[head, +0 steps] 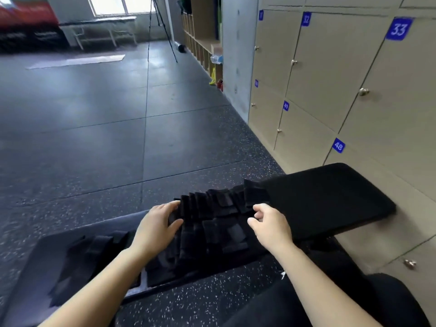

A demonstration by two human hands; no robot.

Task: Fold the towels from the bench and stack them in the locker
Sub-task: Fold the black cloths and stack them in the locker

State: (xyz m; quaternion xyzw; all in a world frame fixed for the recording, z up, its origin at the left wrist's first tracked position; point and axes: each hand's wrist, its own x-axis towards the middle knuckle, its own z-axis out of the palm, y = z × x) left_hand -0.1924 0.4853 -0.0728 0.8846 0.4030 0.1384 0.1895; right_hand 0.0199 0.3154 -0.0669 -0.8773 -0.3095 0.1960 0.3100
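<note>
Folding looks barely begun: left hand point(157, 228) and right hand point(271, 226) each hold a narrow grip, pinching opposite edges of the black towels point(212, 215), a soft, pleated heap on the padded black table point(330, 197). Next move probably needs one towel spread flat; lockers point(330, 79) stand closed.

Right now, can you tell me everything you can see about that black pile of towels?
The pile of towels is black, soft-looking cloth: many small folded pieces overlapping in rumpled rows, like fanned cards. It lies on the black padded bench, at the end nearer the person. The left hand grips its left edge between fingers and thumb, and the right hand pinches its right edge with curled fingers. With black on black, the pieces cannot be counted.
</note>
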